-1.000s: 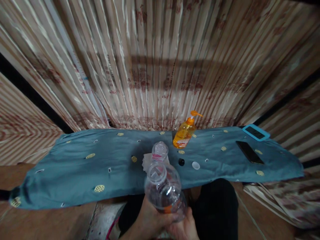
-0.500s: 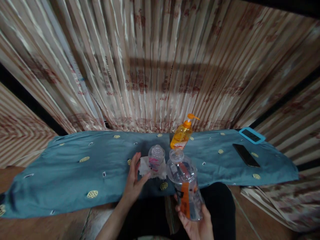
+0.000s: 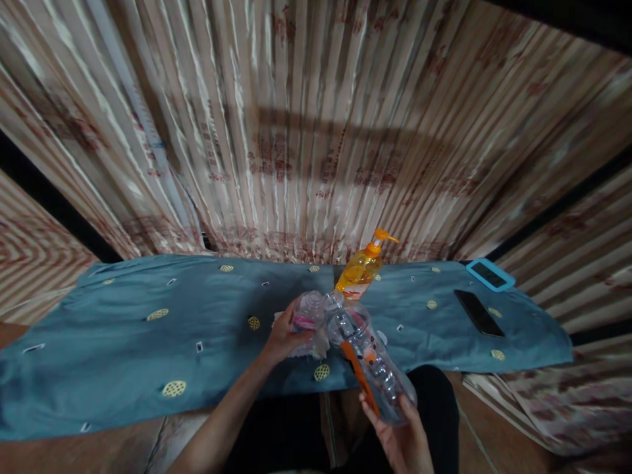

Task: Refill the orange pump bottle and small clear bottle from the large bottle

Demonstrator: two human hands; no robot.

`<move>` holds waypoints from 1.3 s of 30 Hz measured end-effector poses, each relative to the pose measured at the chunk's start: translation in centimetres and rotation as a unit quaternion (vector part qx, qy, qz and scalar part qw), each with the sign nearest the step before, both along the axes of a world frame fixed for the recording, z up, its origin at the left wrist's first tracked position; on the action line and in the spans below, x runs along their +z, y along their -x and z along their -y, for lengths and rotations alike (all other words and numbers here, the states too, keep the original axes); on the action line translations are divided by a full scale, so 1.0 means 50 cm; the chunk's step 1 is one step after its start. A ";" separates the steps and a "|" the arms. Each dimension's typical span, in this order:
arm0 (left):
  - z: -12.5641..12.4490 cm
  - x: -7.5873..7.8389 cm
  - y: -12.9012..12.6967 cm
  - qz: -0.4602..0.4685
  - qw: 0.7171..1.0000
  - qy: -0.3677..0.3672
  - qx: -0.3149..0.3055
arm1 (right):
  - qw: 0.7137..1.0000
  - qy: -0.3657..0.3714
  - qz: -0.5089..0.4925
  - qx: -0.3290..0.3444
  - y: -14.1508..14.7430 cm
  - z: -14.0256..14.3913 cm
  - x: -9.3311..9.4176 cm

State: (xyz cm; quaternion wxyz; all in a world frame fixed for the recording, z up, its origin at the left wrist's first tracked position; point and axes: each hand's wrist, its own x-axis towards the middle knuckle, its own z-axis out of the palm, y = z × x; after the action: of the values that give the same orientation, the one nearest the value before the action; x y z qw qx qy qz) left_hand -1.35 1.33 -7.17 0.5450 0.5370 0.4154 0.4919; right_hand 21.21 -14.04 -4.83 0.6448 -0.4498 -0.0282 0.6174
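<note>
Pouring step, judged from the pose. The right hand [image 3: 402,444] has its grip closed round the base of the large clear bottle [image 3: 368,365], tilted so its neck meets the mouth of the small bottle [image 3: 309,313] — which the left hand [image 3: 284,336] clasps upright on the blue-covered bench [image 3: 123,342]. An orange pump bottle [image 3: 360,270] stands just beyond the grips. The next move likely calls for aligned mouths and a slow tilt.
</note>
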 end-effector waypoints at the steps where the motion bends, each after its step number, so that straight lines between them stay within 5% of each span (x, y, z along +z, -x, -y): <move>1: 0.002 0.001 -0.001 -0.001 1.000 -0.001 0.005 | 1.000 0.002 0.004 -0.001 0.002 -0.001 0.003; 10: 0.014 0.021 -0.010 -0.026 0.999 -0.016 0.041 | 0.999 -0.017 0.029 0.017 -0.017 0.008 -0.020; 27: 0.021 -0.004 -0.028 -0.052 0.995 -0.023 0.078 | 0.997 -0.034 0.061 0.016 -0.046 0.028 -0.023; 39: 0.029 0.011 -0.028 -0.047 0.997 -0.005 0.061 | 0.996 -0.043 0.077 -0.006 -0.030 0.073 0.023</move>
State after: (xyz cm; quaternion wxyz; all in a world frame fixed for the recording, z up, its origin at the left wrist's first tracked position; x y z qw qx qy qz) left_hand 0.05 -0.10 -6.65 0.4909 0.5359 0.4702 0.5008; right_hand 22.74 -17.71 -3.68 0.6632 -0.4679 -0.1015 0.5753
